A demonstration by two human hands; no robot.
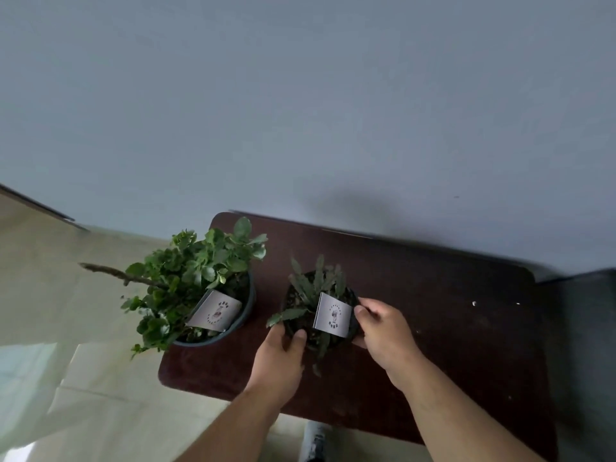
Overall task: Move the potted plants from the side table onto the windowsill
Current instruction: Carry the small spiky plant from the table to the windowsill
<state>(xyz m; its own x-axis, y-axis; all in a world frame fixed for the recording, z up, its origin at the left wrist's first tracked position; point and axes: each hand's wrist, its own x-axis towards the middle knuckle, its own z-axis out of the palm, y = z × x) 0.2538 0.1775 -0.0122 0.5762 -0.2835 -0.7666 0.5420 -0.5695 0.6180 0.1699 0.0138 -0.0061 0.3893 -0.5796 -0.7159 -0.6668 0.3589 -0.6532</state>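
Two potted plants stand on a dark brown side table [433,328]. The small black pot [300,323] holds a narrow-leaved plant and a white card. My left hand [280,358] grips its near left rim, thumb over the edge. My right hand [383,331] grips its right rim, fingers curled by the card. At the table's left end sits a larger dark round pot [245,306] with a bushy green plant, a long bare stem and a second white card. No windowsill is in view.
A plain grey wall [300,111] rises right behind the table. Pale tiled floor [83,378] lies to the left and in front. A dark object [583,328] stands against the table's right end. A shoe [313,441] shows below the table's near edge.
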